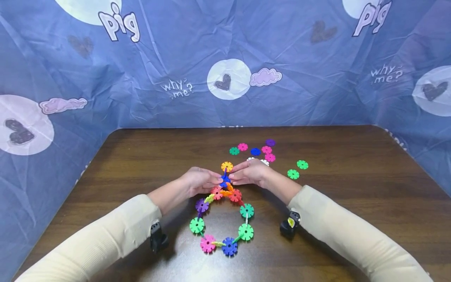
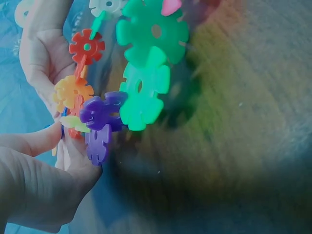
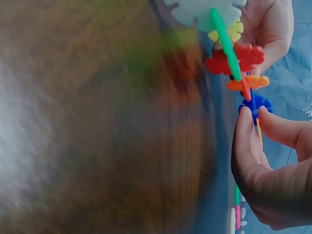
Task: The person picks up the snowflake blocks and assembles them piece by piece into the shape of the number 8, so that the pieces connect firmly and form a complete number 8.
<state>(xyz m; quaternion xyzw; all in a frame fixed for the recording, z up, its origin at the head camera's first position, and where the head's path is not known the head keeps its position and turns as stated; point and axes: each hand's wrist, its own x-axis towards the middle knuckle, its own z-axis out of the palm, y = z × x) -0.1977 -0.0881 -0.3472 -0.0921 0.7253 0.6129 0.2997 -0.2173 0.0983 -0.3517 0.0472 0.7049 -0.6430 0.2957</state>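
A ring of notched plastic discs in many colours, linked edge to edge, lies on the table, with a lower blue disc (image 1: 230, 246) at its near end. At the ring's far end are blue discs (image 1: 224, 181), with a yellow-orange disc (image 1: 227, 167) beyond them. My left hand (image 1: 199, 181) pinches the blue discs from the left, thumb against fingers. From the right, my right hand (image 1: 251, 173) pinches the blue piece (image 3: 257, 104) between thumb and finger. Purple discs (image 2: 100, 114) hang near the left fingers in the left wrist view.
Loose discs lie on the brown wooden table (image 1: 338, 219) behind and right of my right hand: pink (image 1: 242, 147), teal (image 1: 234, 150), blue (image 1: 255, 151), purple (image 1: 270, 142), white (image 1: 265, 162) and green (image 1: 293, 174). A blue printed cloth (image 1: 299, 105) hangs behind the table.
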